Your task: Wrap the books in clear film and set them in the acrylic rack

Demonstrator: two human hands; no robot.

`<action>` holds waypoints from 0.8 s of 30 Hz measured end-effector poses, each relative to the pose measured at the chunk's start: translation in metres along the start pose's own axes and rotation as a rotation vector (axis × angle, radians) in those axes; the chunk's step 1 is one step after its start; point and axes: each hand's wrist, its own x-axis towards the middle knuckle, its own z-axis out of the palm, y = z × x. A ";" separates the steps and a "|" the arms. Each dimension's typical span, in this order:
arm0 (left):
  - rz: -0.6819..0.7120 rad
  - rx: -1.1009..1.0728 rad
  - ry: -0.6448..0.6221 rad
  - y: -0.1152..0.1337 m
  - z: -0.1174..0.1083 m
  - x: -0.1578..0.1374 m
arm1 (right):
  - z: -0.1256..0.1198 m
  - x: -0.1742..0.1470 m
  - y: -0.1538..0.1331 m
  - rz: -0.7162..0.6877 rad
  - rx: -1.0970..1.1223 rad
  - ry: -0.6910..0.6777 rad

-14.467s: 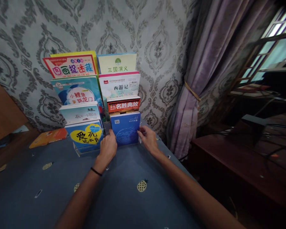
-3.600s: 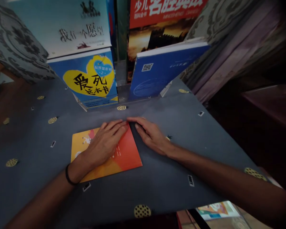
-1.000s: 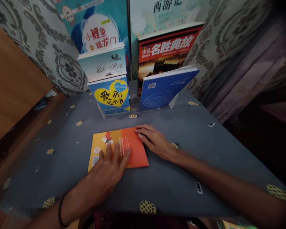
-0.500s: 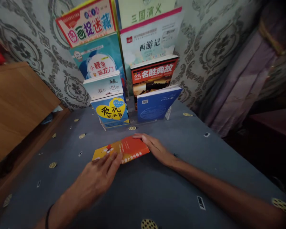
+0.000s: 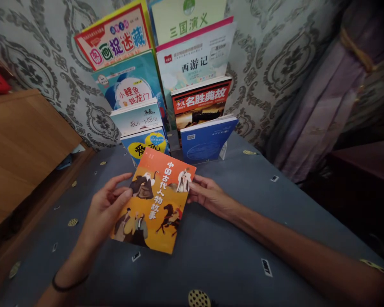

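Note:
An orange book with white Chinese characters and painted figures faces me, tilted, above the table. My left hand grips its left edge, thumb on the cover. At the right edge my right hand pinches it, thumb in front and fingers partly hidden behind. Just beyond stands a stepped rack of books. A blue book with a yellow heart is partly covered by the orange one. Beside it at the front right is a dark blue book.
Farther up the rack stand a red landmark book, a pale book with a pink edge and a teal book. A wooden cabinet is at left. A lilac curtain hangs at right. A grey-blue patterned cloth covers the table.
The orange book has been raised and turned so its cover faces me. My left hand has moved from the cover to its left edge; my right hand holds the right edge.

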 end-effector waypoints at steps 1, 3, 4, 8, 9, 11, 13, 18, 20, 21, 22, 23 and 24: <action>-0.051 -0.070 0.015 -0.007 0.003 -0.002 | 0.000 0.000 -0.002 0.009 0.008 0.002; -0.141 -0.169 0.025 -0.026 0.010 -0.005 | -0.001 -0.001 -0.005 0.036 0.002 0.032; -0.183 -0.196 0.010 -0.036 0.013 -0.007 | -0.002 -0.001 -0.006 0.052 -0.011 0.055; -0.198 0.003 -0.111 -0.073 0.016 -0.015 | -0.010 0.001 -0.004 0.095 -0.208 0.112; -0.152 0.149 -0.147 -0.079 0.014 -0.016 | -0.013 0.002 -0.003 0.097 -0.300 0.111; -0.021 0.486 -0.188 -0.083 0.009 -0.016 | -0.017 0.004 0.000 0.086 -0.489 0.105; 0.107 0.760 -0.176 -0.083 0.004 -0.012 | -0.020 0.005 0.002 0.063 -0.618 0.108; 0.431 0.992 -0.075 -0.087 0.000 0.009 | -0.021 0.005 0.008 0.003 -0.760 0.178; 0.537 1.009 -0.076 -0.093 0.002 0.018 | -0.021 0.003 0.008 -0.057 -0.885 0.204; 0.566 1.018 -0.085 -0.097 0.003 0.022 | -0.022 0.002 0.008 -0.093 -0.967 0.207; 0.583 1.033 -0.092 -0.101 0.003 0.025 | -0.022 0.000 0.007 -0.130 -1.055 0.207; 0.590 1.053 -0.093 -0.104 0.004 0.026 | -0.022 -0.001 0.006 -0.170 -1.143 0.210; 0.592 1.075 -0.089 -0.106 0.004 0.027 | -0.022 -0.002 0.005 -0.217 -1.228 0.216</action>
